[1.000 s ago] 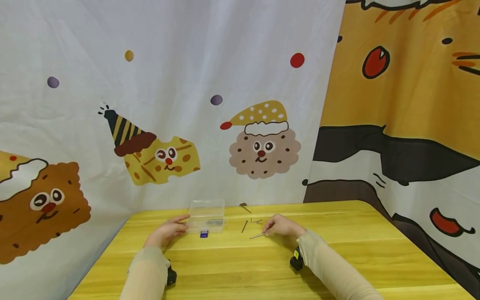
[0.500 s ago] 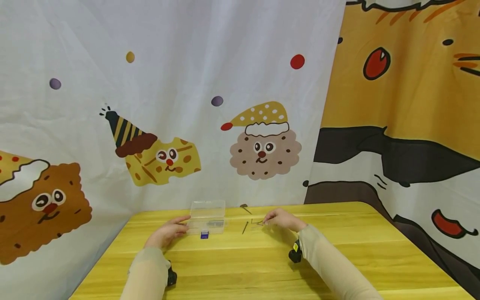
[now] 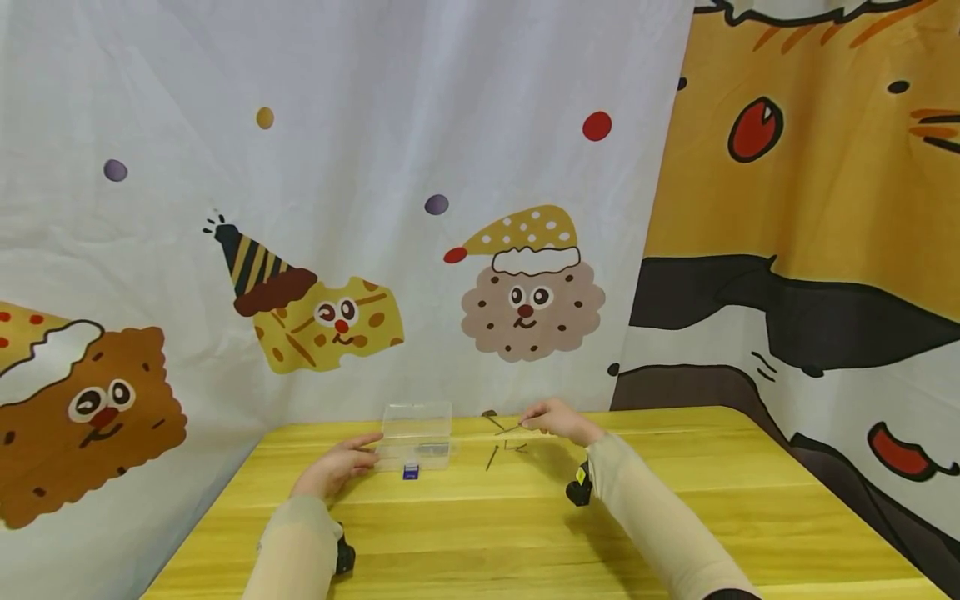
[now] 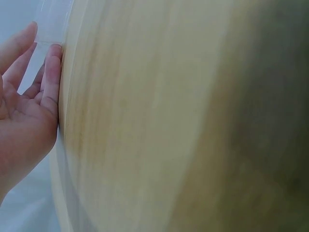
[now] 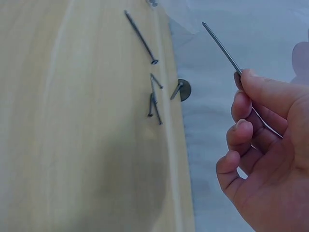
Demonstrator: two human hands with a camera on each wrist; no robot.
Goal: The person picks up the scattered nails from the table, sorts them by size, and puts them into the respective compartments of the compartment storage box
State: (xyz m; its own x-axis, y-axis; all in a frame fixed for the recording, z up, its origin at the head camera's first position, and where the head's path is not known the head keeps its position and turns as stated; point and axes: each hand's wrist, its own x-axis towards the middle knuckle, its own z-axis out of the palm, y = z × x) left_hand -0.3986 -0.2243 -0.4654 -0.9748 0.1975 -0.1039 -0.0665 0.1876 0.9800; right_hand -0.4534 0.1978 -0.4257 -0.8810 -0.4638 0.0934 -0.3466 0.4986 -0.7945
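Note:
Between thumb and index finger my right hand (image 5: 270, 121) pinches a long, thin metal nail (image 5: 222, 47), its point sticking out past the fingertips. In the head view that hand is over the far part of the table, just above loose nails (image 3: 514, 447). A clear plastic box (image 3: 417, 421) stands to the left with its lid up. Fingers extended, my left hand (image 3: 335, 468) touches the box's left side; the left wrist view shows its fingertips at the clear wall (image 4: 50, 21). A blue latch (image 3: 410, 471) sits on the box's front. Something grey lies inside the box, too small to make out.
A longer nail (image 5: 140, 37) lies apart from several short ones on the wooden table (image 3: 450, 533). Near the far edge is a nail with a wide round head (image 5: 184, 90). A printed curtain (image 3: 322, 167) hangs right behind the table.
My right hand has carried the nail up and away from me, from low over the table to above the loose nails near the far edge. My left hand stays at the box.

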